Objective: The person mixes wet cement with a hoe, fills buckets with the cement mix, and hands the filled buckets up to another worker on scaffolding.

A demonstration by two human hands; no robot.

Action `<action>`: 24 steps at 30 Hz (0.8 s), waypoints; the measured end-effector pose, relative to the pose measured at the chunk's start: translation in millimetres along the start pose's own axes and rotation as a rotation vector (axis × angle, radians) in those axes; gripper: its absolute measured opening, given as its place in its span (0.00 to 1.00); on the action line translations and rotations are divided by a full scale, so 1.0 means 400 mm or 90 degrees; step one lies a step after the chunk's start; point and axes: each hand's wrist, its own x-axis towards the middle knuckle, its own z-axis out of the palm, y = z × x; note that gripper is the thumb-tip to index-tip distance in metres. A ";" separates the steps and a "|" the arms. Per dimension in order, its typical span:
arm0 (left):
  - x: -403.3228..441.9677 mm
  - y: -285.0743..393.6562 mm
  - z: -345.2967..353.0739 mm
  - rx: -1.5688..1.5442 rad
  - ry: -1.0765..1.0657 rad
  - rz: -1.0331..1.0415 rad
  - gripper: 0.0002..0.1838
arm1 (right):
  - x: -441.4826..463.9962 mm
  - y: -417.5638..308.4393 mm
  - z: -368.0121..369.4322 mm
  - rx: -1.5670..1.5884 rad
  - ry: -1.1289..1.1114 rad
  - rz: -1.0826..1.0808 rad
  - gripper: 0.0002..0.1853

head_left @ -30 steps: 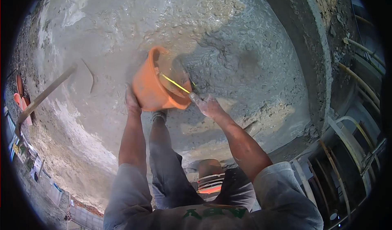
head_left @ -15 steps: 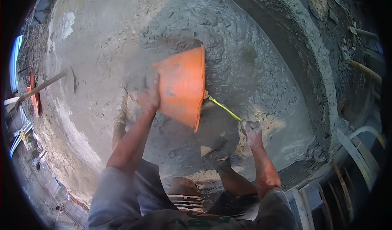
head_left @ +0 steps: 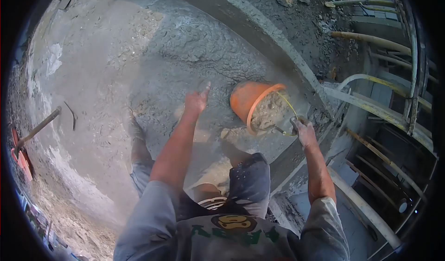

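An orange bucket (head_left: 245,101) leans to the right over the wet concrete, its mouth showing grey wet mix (head_left: 270,112) inside. My right hand (head_left: 302,127) is closed round the yellow handle (head_left: 287,102) at the bucket's right side. Left of the bucket, my left hand (head_left: 198,100) is off it, with its fingers apart and nothing held. Grey wet concrete (head_left: 185,48) spreads beyond both hands.
A long-handled hoe (head_left: 38,126) lies at the left, near a red object (head_left: 23,161). A concrete edge (head_left: 273,38) runs diagonally at the upper right. Metal and wooden bars (head_left: 375,41) stand along the right side.
The bucket has moved right and turned so that its mix-filled mouth shows. My left hand has let go of it. My right hand has moved right with the handle.
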 end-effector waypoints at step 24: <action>-0.381 -0.608 -1.163 -0.496 0.371 0.022 0.16 | -1.137 -1.065 -0.912 0.012 0.645 -0.302 0.12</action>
